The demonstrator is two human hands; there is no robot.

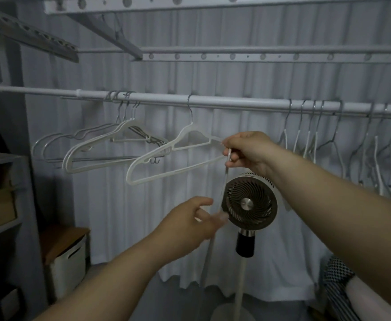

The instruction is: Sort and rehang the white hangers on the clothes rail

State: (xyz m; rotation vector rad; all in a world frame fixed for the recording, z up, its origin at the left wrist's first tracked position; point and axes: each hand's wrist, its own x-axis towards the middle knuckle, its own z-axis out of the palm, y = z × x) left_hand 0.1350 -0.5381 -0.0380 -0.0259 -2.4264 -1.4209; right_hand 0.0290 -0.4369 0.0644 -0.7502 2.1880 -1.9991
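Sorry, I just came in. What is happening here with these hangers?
A person is sorting hangers on the clothes rail. The right hand pinches the end of one white hanger, hooked alone mid-rail. A thin white strip runs from there down to the blurred left hand; whether it grips the strip is unclear. Other hangers hang in groups to either side.

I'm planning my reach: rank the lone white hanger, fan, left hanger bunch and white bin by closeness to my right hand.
1. lone white hanger, pinched by the right hand
2. fan, just below that hand
3. left hanger bunch, leftward along the rail
4. white bin, low at far left
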